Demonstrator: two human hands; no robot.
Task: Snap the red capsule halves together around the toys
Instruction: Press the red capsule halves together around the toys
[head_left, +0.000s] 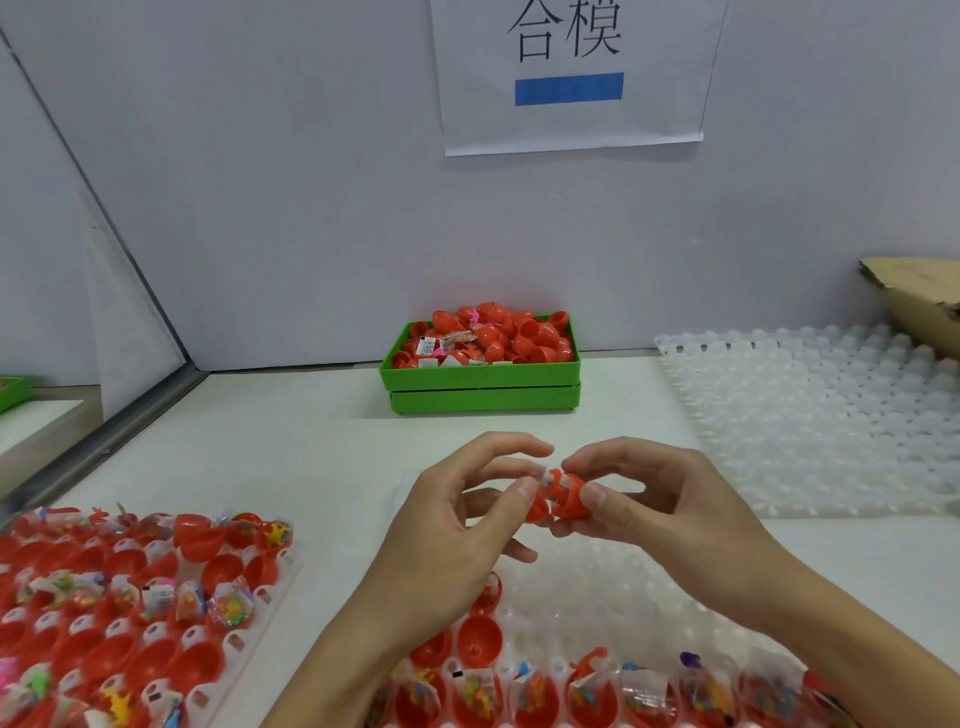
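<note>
You are pinching one red capsule (558, 499) between both hands, left hand (457, 525) and right hand (670, 512) each gripping an end above the bench (311, 447).

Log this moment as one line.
left hand: pinches red capsule | right hand: pinches capsule | halves: not fully closed

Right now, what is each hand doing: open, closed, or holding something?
Left hand: pinches the left end of the red capsule with thumb and fingertips.
Right hand: pinches the capsule's right half.
</note>
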